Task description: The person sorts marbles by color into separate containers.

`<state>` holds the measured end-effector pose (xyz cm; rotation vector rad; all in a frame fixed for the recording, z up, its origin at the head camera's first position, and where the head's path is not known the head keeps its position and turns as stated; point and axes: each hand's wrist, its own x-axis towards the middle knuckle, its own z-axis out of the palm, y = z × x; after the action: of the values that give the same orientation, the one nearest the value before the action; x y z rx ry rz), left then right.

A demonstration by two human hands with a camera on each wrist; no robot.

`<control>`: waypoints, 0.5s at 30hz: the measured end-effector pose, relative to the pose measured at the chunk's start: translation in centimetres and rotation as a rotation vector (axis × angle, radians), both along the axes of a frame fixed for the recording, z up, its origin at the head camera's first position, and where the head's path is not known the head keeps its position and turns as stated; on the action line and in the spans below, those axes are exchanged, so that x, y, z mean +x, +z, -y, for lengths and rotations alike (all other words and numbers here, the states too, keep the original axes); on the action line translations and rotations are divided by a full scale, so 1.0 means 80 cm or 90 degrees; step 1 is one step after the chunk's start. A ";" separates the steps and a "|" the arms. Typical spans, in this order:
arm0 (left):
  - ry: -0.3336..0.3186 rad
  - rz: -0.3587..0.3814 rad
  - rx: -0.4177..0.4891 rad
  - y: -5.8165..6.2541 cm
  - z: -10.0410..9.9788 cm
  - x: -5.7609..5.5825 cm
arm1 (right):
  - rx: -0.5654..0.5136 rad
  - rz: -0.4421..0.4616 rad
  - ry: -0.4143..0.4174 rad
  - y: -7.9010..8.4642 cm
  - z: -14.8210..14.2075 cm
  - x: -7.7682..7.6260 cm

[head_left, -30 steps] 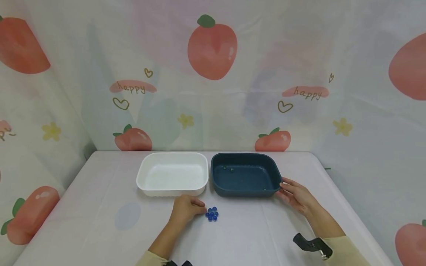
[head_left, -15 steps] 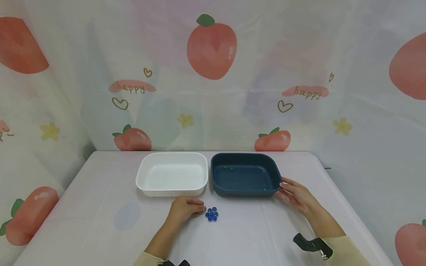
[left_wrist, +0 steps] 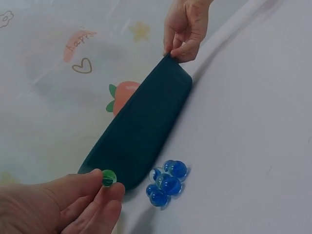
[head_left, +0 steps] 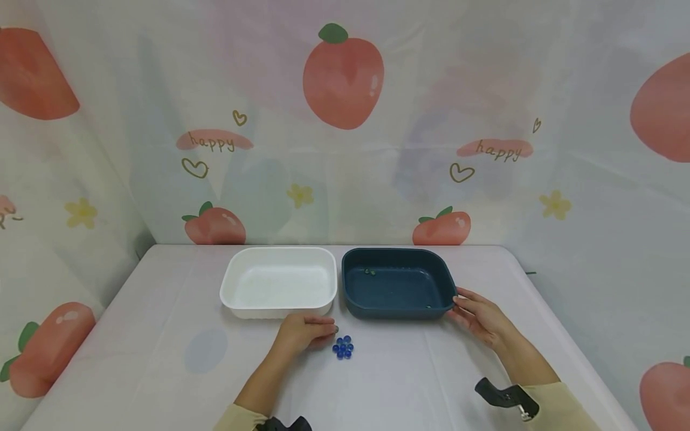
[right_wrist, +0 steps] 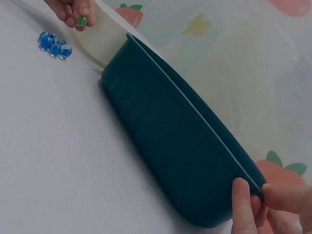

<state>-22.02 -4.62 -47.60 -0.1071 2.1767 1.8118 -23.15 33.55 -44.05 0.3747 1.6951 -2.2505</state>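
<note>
On the tabletop (head_left: 135, 365), two basins are set side by side towards the far edge; the dark blue basin (head_left: 388, 313) is placed on the right, the white basin (head_left: 253, 312) on the left; the dark one's right end is gripped by the right hand (head_left: 480, 317), fingers and thumb closed on the rim; at the white one's near side the left hand (head_left: 298, 336) is held; just right of it, a cluster of blue marbles (left_wrist: 170, 185) is left lying; between the left thumb and fingers, almost closed, a green marble (left_wrist: 109, 178) is pinched, outside both basins; the work is judged partway done, small green marbles (head_left: 372, 273) being already placed inside the dark blue basin, the pinched one and the blue cluster being left outside.
</note>
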 end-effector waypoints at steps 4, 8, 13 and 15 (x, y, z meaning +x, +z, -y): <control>0.012 0.002 -0.006 0.007 -0.005 -0.002 | 0.002 0.000 0.003 0.000 0.000 -0.001; 0.011 -0.003 -0.007 0.017 -0.010 -0.005 | -0.001 -0.001 0.003 -0.001 -0.001 -0.001; 0.000 -0.009 0.006 0.023 -0.016 -0.007 | -0.003 -0.006 0.002 -0.003 -0.001 -0.001; -0.002 -0.008 0.009 0.027 -0.019 -0.007 | -0.002 -0.009 0.005 -0.003 -0.001 -0.001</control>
<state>-22.57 -3.07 -45.46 -0.0902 2.1706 1.8310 -23.22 33.66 -44.26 0.3530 1.6975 -2.2548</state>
